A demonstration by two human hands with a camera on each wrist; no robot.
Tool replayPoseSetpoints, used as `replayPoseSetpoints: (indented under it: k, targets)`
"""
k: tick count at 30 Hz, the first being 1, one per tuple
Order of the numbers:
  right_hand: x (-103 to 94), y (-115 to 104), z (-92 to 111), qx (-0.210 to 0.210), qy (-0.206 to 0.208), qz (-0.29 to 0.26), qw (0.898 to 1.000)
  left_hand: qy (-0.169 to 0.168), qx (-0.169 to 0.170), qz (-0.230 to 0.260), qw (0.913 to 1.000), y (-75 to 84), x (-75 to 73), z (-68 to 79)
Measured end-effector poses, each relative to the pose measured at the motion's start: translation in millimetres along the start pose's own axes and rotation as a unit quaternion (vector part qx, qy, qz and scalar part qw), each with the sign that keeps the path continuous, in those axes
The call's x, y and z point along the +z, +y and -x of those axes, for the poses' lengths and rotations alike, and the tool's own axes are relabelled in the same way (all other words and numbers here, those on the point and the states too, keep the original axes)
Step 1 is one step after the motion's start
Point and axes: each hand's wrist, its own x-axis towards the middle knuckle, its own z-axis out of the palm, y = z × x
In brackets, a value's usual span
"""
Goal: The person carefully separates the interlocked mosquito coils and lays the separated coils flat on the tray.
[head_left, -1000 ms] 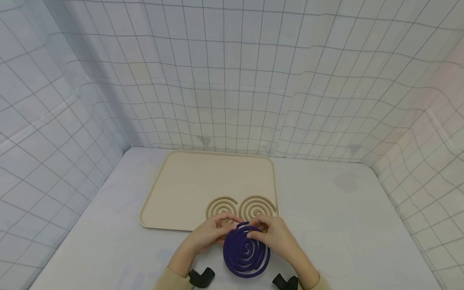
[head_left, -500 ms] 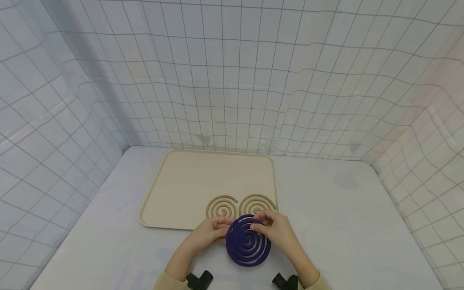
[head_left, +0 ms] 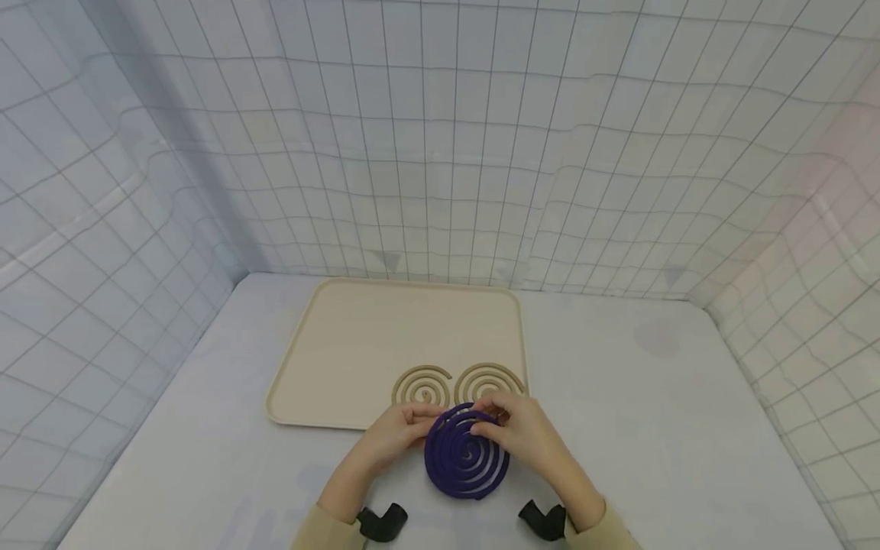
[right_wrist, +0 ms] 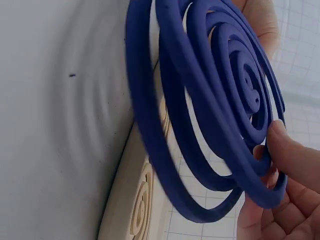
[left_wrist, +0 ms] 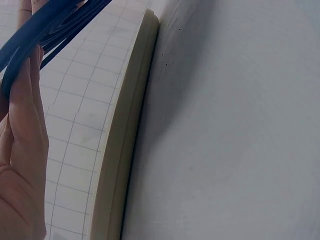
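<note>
A purple-blue mosquito coil [head_left: 462, 470], whose interleaved rings stand apart in places, is held up in front of the tray, tilted toward the head camera. My left hand [head_left: 393, 437] holds its upper left edge; in the left wrist view straight-looking fingers [left_wrist: 30, 120] lie behind the rings. My right hand [head_left: 521, 432] pinches the rings at the upper right, thumb [right_wrist: 292, 152] in front and fingers behind. Seen from the right wrist, the outer rings splay away from the inner spiral. Two tan mosquito coils, one left [head_left: 422, 369] and one right [head_left: 490, 367], lie on the tray beyond my hands.
The beige tray [head_left: 385, 321] lies flat at the back of the white-covered table [head_left: 619, 428]. Grid-patterned white curtains [head_left: 440, 153] enclose the back and both sides. Black wrist mounts [head_left: 383, 523] sit near both sleeves. A small dark crumb [right_wrist: 72, 75] lies on the table.
The purple-blue coil has risen slightly toward the tray and its rings have shifted, showing wider gaps than a second ago. Both hands keep hold of it; the tan coils stay put.
</note>
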Motion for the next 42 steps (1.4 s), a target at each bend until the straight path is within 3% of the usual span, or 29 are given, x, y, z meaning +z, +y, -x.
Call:
replayPoseSetpoints:
  k: [8, 15, 20, 26, 35, 42]
  targets:
    - [-1.3, 5, -5, 0.011, 0.000, -0.029, 1.000, 0.014, -0.002, 0.018, 0.9997, -1.0, -1.0, -2.2]
    - [-0.2, 8, -4, 0.024, 0.000, -0.042, 0.999, 0.012, 0.002, -0.002, 0.9999, 2.4, -0.6, -0.7]
    - [-1.0, 7, -5, 0.076, 0.009, -0.055, 0.996, 0.005, 0.011, 0.002, 0.9999, 2.9, -1.3, 0.2]
    - [-0.9, 8, -6, 0.141, 0.029, -0.109, 0.984, -0.001, 0.023, 0.021, 0.9995, 0.6, -2.3, 2.2]
    - [-0.2, 16, -6, 0.177, 0.054, -0.163, 0.969, 0.025, 0.022, 0.056, 0.9979, -3.6, -3.6, 2.9]
    - [-1.0, 19, -8, 0.223, 0.076, -0.246, 0.940, 0.065, 0.005, 0.094, 0.9934, -4.2, -3.9, 3.3]
